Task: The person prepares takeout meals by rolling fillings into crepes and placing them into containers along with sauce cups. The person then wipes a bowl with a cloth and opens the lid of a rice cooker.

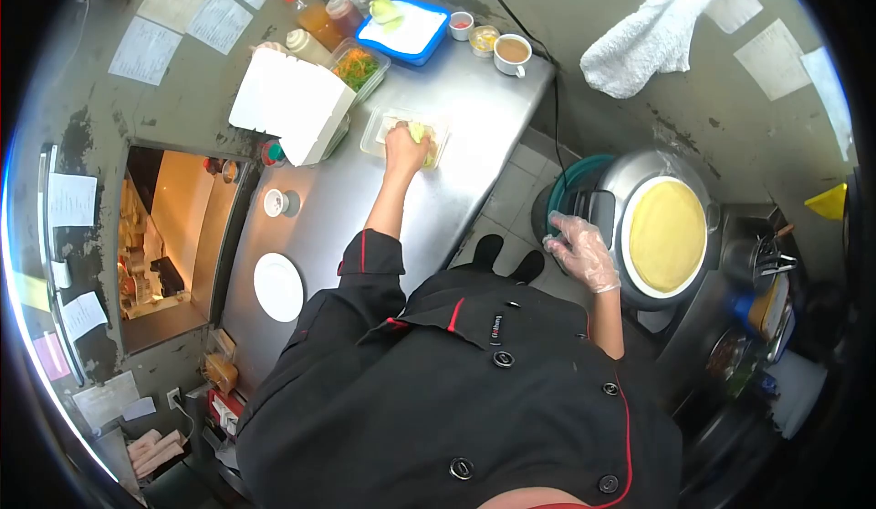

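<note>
- Steel table [319, 208], upper middle of frame: holds the clear container.
- Large silver pot [639, 170], right of centre: yellow round on top, right hand just left of it.
- Clear container [371, 137], upper middle: directly under left hand, well apart from right.
- Right hand [584, 252], gloved: released, fingers loosely bent.
- Left hand [407, 150], bare: clenched, gripping pale green food [417, 132] at container.

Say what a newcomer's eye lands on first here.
Probably the yellow disc on top of the big silver pot, just right of the gloved right hand. Next, the bright blue tray at the far side of the steel table. Then the left hand, with a pale green piece at the clear tub.
</note>
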Available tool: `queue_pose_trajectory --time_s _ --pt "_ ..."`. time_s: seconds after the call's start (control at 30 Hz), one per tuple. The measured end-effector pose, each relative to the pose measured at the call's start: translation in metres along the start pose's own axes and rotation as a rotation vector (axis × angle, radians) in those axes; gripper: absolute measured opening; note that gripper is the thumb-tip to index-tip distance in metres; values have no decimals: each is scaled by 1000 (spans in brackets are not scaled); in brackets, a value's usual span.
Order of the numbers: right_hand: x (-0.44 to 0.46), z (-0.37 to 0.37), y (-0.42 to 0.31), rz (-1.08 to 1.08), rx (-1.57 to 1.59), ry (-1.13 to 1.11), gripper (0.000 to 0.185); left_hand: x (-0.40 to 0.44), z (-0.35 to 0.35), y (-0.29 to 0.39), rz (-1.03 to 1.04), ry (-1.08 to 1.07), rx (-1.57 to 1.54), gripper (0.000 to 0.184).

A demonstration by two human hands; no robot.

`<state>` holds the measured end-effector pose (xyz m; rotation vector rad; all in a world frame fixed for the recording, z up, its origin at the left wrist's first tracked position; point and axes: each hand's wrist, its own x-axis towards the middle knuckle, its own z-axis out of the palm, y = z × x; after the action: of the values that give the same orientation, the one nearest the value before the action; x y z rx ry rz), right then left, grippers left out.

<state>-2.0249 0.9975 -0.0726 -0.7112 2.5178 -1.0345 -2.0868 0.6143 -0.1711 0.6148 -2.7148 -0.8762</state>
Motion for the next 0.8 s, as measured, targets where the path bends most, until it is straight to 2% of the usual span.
queue_pose_trajectory --time_s 0.1,0.17,0.2,0.3,0.33,0.43,0.47,0.5,0.57,0.63,0.67,0.7,0.77,0.8 --pt "12 -12 -2 -15 -7 -4 36 2 -6 7 -126 -106 185 49" --pt "14 -25 -10 54 16 -39 37 1 -16 14 -146 -138 279 52" --pt "12 -26 -3 3 -15 8 37 1 -20 18 -151 -152 320 53" --pt "5 -35 11 -92 -68 130 41 -6 -30 20 159 172 370 47" --pt "2 -42 7 -89 -95 157 41 -3 -33 25 213 106 251 35" --pt "-7 -66 -8 59 24 92 37 -3 -33 85 136 -339 -191 27" --pt "-7 -62 -1 -33 66 170 37 -4 -9 96 173 -446 -337 24" --pt "-12 -64 3 -5 82 166 37 -5 21 104 214 -554 -482 22" --pt "-16 -71 5 -22 23 158 37 -12 71 132 313 -742 -331 41" --pt "-22 -70 10 -38 -30 274 35 -9 110 174 427 -429 -317 67" --pt "-26 -76 9 -18 -35 269 35 1 121 204 308 -417 -418 88" --pt "-30 -81 7 0 -39 264 35 16 154 225 327 -236 -490 90" --pt "-45 -86 2 14 69 333 33 30 172 283 447 106 -475 86" --pt "-51 -84 5 46 36 348 31 32 170 311 410 118 -321 80"
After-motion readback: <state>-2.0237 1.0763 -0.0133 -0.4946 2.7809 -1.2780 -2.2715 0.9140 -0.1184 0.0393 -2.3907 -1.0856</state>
